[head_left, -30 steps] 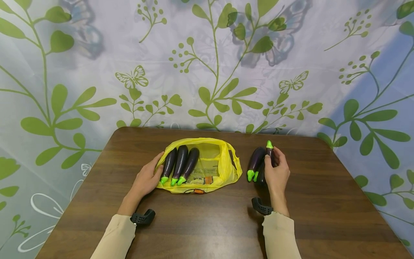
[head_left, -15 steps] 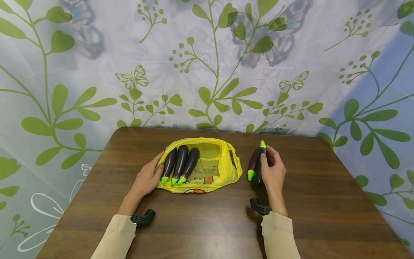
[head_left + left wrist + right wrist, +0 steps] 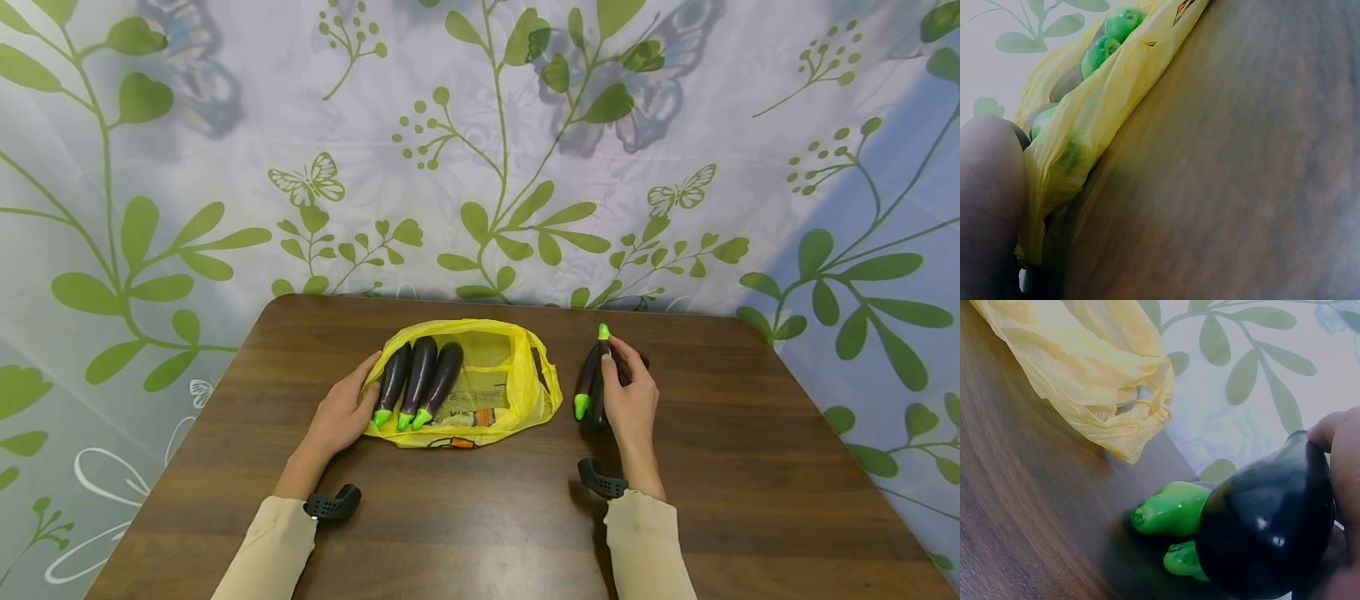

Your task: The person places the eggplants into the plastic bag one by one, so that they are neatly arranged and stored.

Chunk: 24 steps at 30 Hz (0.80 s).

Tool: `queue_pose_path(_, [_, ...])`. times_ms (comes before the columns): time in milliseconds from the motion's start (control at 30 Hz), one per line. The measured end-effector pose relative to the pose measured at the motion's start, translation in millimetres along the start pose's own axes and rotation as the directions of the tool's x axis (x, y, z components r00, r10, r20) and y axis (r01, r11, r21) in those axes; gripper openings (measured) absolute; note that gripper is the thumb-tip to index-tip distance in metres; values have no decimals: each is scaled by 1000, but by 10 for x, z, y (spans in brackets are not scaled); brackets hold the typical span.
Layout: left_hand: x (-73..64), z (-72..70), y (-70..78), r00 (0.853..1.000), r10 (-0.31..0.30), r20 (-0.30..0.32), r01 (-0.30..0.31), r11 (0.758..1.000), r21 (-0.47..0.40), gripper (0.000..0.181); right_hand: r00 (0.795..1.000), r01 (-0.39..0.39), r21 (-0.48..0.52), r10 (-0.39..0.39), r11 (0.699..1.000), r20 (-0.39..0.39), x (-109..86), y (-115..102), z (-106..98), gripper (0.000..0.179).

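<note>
A yellow plastic bag (image 3: 528,400) lies with its mouth spread on the table, three eggplants (image 3: 442,375) side by side at its left. My left hand (image 3: 341,417) holds the bag's left rim, thumb near the closest eggplant; its other fingers are partly hidden. To the right of the bag, my right hand (image 3: 632,408) grips an eggplant (image 3: 1266,519), its green stem end pointing away. Beneath and beside it lie other eggplants; one green cap (image 3: 1172,509) and a second green cap (image 3: 1184,559) show in the right wrist view, their bodies mostly hidden.
The brown wooden table (image 3: 480,517) ends at a back edge against a leaf-patterned cloth (image 3: 420,208). A loose bag handle (image 3: 551,379) stands toward the right-hand eggplants. Each wrist wears a black strap mount (image 3: 333,502).
My right hand has shifted slightly left with its eggplant, now over the neighbouring ones. The left hand, the bag and the eggplants in it stay where they were.
</note>
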State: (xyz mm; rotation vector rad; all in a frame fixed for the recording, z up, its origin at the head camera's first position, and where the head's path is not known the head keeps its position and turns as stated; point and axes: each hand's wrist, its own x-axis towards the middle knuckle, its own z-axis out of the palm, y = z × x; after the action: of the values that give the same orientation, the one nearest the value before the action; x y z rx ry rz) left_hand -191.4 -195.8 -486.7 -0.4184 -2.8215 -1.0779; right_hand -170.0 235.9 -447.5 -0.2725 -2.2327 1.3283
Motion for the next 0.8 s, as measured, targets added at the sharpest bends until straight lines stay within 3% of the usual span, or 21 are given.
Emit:
queue_pose_path(333, [5,0,-1,1000,10,-2,-10,1000,-8,56,999,-23,9,23,1000,29,-5,-7,25,41])
queue_pose_path(633, [6,-1,9,1000,15,-5,-15,1000,-10,56,991,-99,27,96,995,98,-2,-59,32,46])
queue_pose_path(800, [0,-4,15,1000,9,-3,-9,1000,-3,56,987,-101,20,98,995,126,-5,-109,75,52])
